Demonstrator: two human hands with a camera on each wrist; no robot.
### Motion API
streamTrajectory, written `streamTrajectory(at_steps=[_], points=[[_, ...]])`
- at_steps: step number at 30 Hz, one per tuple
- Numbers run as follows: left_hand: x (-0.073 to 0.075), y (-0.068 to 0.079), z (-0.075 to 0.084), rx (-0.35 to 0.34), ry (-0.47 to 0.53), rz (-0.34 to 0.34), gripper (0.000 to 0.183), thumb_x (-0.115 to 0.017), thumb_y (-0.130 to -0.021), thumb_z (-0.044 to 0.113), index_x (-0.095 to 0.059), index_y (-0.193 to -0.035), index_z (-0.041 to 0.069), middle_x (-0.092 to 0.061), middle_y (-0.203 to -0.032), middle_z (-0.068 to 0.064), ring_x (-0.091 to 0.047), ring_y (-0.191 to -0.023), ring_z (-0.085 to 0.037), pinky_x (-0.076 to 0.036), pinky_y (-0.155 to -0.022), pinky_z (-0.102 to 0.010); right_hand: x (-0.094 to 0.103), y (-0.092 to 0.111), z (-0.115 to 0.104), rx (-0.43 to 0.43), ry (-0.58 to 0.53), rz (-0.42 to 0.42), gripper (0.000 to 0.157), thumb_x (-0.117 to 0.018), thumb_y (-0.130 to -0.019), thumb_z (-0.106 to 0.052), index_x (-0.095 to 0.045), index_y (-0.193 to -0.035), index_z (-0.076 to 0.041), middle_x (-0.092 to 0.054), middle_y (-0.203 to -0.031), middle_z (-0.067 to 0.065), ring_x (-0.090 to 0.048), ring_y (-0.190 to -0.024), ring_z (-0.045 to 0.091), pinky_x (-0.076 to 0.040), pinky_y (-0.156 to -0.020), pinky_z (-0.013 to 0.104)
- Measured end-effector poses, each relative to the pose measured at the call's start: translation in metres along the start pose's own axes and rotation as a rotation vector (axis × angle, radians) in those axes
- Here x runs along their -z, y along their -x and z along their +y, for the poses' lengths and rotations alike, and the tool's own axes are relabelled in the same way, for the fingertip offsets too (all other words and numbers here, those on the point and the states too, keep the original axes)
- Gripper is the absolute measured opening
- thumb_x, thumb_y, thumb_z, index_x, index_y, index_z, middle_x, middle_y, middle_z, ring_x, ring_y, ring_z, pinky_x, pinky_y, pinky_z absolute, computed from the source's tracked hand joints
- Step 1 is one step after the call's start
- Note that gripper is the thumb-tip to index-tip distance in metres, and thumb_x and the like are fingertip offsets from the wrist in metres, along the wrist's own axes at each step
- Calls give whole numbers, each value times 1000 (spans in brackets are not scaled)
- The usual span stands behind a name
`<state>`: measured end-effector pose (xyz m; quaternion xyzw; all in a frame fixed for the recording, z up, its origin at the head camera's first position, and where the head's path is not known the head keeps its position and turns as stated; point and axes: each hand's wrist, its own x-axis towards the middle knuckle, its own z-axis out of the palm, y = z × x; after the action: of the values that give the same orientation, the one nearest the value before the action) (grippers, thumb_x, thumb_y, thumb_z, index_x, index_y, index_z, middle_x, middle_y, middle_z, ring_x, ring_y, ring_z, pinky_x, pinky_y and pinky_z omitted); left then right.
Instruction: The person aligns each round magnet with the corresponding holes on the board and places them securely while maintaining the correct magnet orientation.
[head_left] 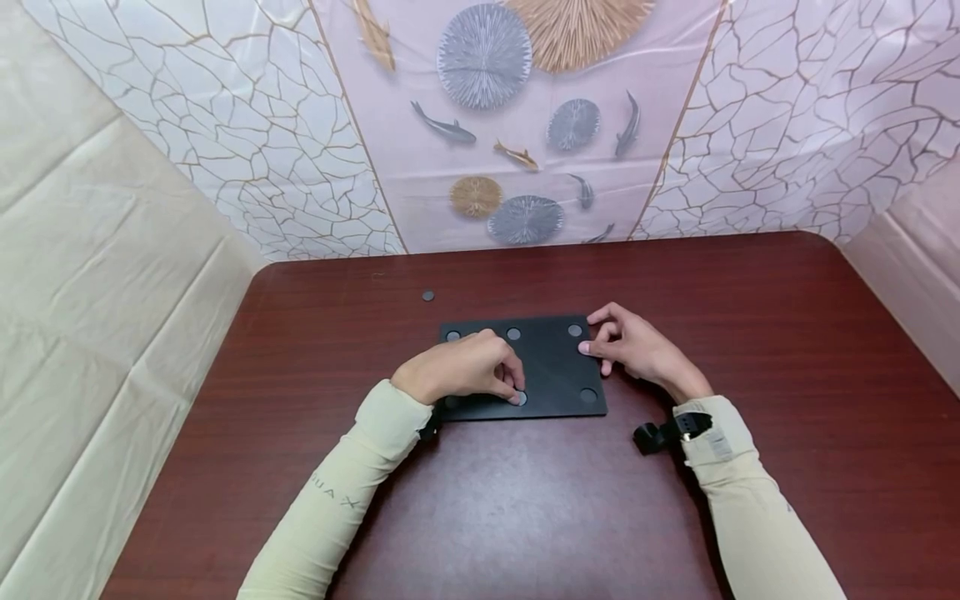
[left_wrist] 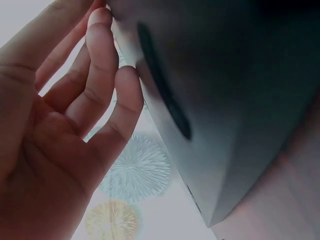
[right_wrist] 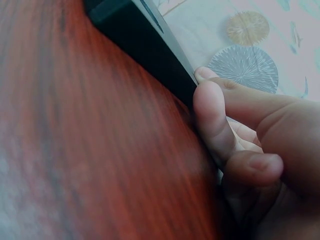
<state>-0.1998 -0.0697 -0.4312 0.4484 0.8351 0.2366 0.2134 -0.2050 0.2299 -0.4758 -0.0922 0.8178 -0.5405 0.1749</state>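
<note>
A flat black board [head_left: 551, 367] with round recesses lies on the table, several of them showing grey discs. My left hand [head_left: 468, 367] reaches over its left part, thumb and fingertips together at a small grey disc [head_left: 522, 399] in the front middle recess. In the left wrist view, the other fingers [left_wrist: 129, 92] are bent beside the board, and the pinch itself is out of sight. With thumb and fingers, my right hand [head_left: 637, 346] grips the board's right edge. The right wrist view shows the fingertips [right_wrist: 209, 102] against the board's side.
One loose grey disc [head_left: 427, 296] lies behind the board on the dark red-brown table [head_left: 495, 500]. A patterned sheet [head_left: 525, 125] hangs behind the table's back edge, and pale cloth [head_left: 97, 292] covers the left side. Black straps [head_left: 675, 429] with cameras sit on the wrists.
</note>
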Motion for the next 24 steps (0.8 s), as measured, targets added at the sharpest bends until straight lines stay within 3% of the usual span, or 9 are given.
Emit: streamTrajectory(at_steps=[10, 20, 24], points=[[-1, 3, -1, -9, 10, -20, 5, -84, -93, 16, -84, -97, 15, -74, -86, 14, -68, -72, 2, -57, -70, -19, 0, -1, 0, 3, -13, -3, 51, -74, -100, -8, -42, -136, 9, -64, -75, 4, -61, -53, 15, -32, -43, 25], [4, 8, 1, 1, -28, -56, 14, -87, -90, 18, -85, -104, 17, -72, -96, 9, -66, -76, 0, -56, -71, -19, -1, -2, -3, -7, 6, -5, 51, -73, -100, -9, -42, -137, 8, -64, -76, 4, -62, -53, 15, -33, -43, 25], [4, 6, 1, -24, -36, -64, 28, -88, -89, 18, -82, -117, 16, -71, -93, 9, -64, -80, -1, -55, -74, -19, -1, -1, -2, -15, 20, 0, 51, -73, -101, -12, -42, -137, 7, -65, -75, 3, -59, -51, 15, -32, -42, 26]])
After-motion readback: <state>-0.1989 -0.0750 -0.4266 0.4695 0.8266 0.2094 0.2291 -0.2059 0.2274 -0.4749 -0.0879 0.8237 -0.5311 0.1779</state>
